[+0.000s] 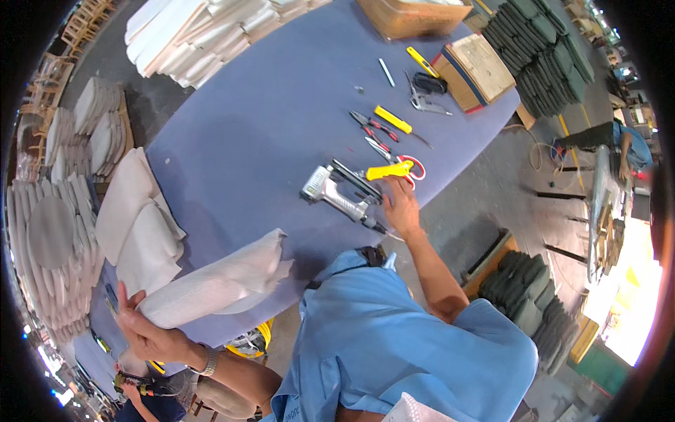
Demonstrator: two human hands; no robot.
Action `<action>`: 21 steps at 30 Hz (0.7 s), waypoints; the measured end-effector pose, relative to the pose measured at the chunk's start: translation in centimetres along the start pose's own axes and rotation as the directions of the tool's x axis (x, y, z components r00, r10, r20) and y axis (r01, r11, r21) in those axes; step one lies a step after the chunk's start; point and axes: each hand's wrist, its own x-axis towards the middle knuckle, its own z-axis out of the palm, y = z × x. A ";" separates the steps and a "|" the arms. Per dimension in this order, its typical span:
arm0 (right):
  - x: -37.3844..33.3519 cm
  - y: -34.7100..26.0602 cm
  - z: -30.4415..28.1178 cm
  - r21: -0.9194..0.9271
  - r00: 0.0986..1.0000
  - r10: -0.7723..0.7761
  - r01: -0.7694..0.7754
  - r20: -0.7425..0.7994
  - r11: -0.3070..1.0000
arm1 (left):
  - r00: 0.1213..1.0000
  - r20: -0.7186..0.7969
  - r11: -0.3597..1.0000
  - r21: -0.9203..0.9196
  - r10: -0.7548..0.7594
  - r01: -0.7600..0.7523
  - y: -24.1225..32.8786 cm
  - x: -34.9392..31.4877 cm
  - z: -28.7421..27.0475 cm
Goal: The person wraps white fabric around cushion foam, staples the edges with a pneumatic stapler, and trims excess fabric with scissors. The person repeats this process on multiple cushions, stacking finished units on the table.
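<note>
My left hand (156,337), a metal-banded watch on its wrist, has its fingers stretched out against the near end of a loosely rolled white cloth (221,285). On the blue-grey table, the fingertips of my right hand (402,207) close on a yellow-handled tool (388,171); its working end cannot be made out. Scissors (415,167) with red and white handles lie partly under that tool. Left of my right hand is a silver staple gun (341,193) with a hose at its grip. Red-and-black pliers (373,128) and a yellow-handled screwdriver (397,121) lie farther off.
Folded white cloth (137,225) lies at the table's left edge. Cardboard boxes (478,70) stand at the far right, near a yellow cutter (422,62). Stacks of pale panels (56,239) and dark green cushions (541,56) surround the table. Other people work nearby.
</note>
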 end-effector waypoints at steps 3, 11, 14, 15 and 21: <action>6.4 2.4 -1.4 -0.280 0.979 -0.182 0.149 -0.095 0.948 | 0.993 -0.010 0.993 0.006 0.114 -0.114 0.3 0.0 2.9; 10.0 6.7 -2.2 -0.453 0.970 -0.235 0.238 0.066 0.859 | 0.981 -0.032 0.976 -0.101 0.189 -0.191 0.7 2.1 2.8; 11.9 6.6 -2.2 -0.482 0.982 -0.174 0.191 0.081 0.855 | 0.975 -0.061 0.974 -0.072 0.212 -0.216 -0.3 1.3 1.5; 12.4 7.0 -2.5 -0.496 0.988 -0.133 0.156 0.082 0.854 | 0.977 -0.071 0.975 -0.078 0.201 -0.206 -0.4 1.0 1.2; 18.6 7.6 -3.8 -0.545 0.957 -0.230 0.099 -0.177 0.833 | 0.974 -0.113 0.973 -0.098 0.197 -0.209 -0.4 -0.1 -0.1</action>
